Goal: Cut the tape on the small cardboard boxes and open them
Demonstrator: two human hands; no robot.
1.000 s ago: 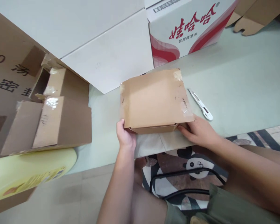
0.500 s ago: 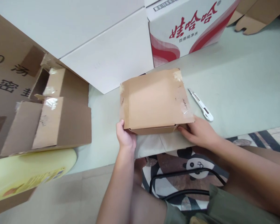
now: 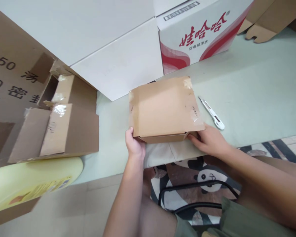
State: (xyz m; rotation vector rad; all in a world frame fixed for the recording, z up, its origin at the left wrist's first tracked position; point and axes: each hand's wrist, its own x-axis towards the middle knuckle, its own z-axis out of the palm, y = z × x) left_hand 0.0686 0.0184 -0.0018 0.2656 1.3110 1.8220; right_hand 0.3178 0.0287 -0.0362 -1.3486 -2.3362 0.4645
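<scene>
A brown cardboard box (image 3: 165, 108) rests at the front of the table, its wide top flap facing up, with torn tape marks at the corners. My left hand (image 3: 135, 144) grips its near left corner, thumb on the flap's edge and fingers hidden beneath. At the near right corner, my right hand (image 3: 209, 138) holds the flap's edge, with some fingers tucked under it. A white utility knife (image 3: 212, 113) lies on the table just right of the box, beyond my right hand.
Large white cartons (image 3: 118, 62) and a red-and-white water carton (image 3: 199, 39) stand behind the box. Opened cardboard boxes (image 3: 81, 131) and a pale yellow container (image 3: 39, 171) are at the left. More cardboard (image 3: 268, 23) sits at the far right of the pale green table (image 3: 261, 85).
The view has shifted slightly, so everything appears a little lower or farther right. Both hands keep the same hold on the cardboard box.
</scene>
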